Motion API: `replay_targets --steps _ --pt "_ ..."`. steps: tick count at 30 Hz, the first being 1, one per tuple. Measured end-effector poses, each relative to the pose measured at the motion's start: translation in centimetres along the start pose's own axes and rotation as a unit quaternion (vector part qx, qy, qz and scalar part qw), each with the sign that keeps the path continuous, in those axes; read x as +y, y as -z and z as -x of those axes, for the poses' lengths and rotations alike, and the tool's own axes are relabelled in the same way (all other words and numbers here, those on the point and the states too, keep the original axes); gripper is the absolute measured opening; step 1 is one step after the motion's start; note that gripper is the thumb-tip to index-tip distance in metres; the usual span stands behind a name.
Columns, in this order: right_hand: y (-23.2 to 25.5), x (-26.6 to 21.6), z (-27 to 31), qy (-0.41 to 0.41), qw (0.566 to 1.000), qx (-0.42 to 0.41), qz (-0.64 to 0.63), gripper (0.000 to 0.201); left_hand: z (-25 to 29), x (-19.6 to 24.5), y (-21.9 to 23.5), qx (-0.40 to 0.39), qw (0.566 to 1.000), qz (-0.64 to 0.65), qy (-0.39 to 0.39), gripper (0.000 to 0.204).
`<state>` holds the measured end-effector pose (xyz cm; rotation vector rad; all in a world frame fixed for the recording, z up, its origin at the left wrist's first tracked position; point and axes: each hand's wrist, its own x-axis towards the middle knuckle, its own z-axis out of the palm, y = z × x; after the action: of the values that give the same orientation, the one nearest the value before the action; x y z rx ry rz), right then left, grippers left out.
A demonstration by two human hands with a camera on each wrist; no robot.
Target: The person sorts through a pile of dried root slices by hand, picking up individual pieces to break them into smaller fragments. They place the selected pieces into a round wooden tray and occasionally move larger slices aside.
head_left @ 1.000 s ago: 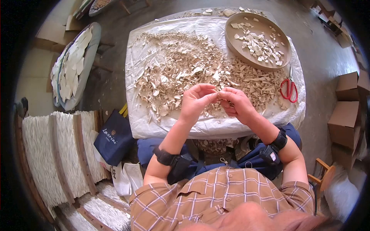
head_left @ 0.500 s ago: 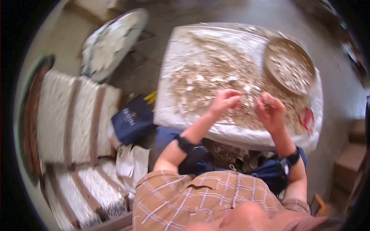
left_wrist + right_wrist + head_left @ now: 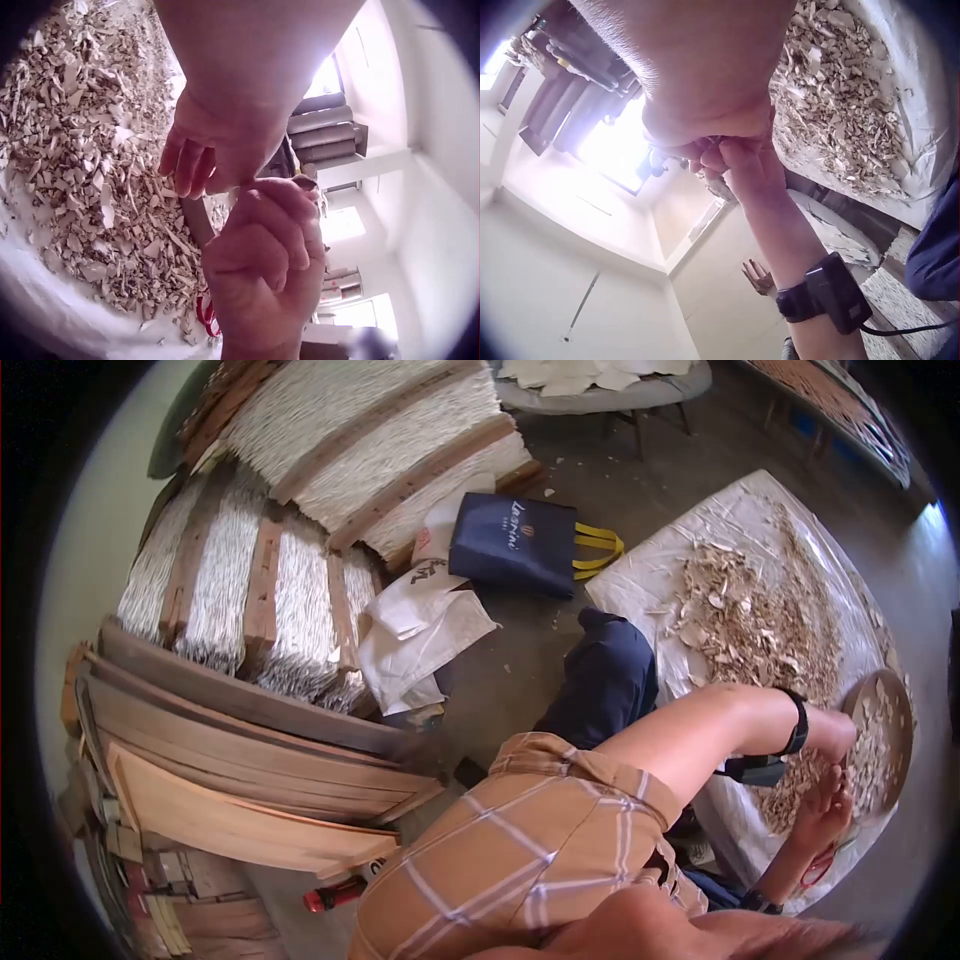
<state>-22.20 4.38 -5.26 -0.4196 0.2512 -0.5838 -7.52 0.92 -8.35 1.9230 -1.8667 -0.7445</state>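
Observation:
The left hand [image 3: 834,735] is near the right hand [image 3: 825,810] by the round tray [image 3: 902,760] in the head view. Seen from the left wrist, the left hand [image 3: 225,142] has bent fingers and meets the right hand [image 3: 262,262], whose fingers are curled; a small dark spot [image 3: 306,182] shows at its fingertips, too unclear to name. From the right wrist, the right hand [image 3: 705,124] hides most of the left hand [image 3: 742,169]. What either hand holds cannot be told. Pale broken flakes [image 3: 740,610] lie heaped on the white-covered table [image 3: 640,575].
Red-handled scissors [image 3: 818,868] lie at the table's near end, partly behind the right hand. A dark bag [image 3: 515,545] with yellow handles stands on the floor beside white sacks [image 3: 420,645]. Stacked white sheets [image 3: 390,440] and wooden boards [image 3: 240,780] are on the left.
The head view has swung left, so table and hands appear farther right. The hands, together a second ago, parted half a second ago and are close together again beside the tray.

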Motion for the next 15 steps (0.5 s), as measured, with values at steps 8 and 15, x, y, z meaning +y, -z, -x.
replay_targets --steps 8,15 --pt "-0.9 -0.5 -0.2 0.004 0.999 -0.024 -0.028 0.011 0.9 -1.0 1.9 0.014 1.000 -0.002 -0.020 0.018" --pt "-3.4 -0.1 -1.2 0.036 0.998 0.011 -0.046 0.006 3.5 -8.4 2.6 0.135 0.959 0.249 -0.022 0.017"
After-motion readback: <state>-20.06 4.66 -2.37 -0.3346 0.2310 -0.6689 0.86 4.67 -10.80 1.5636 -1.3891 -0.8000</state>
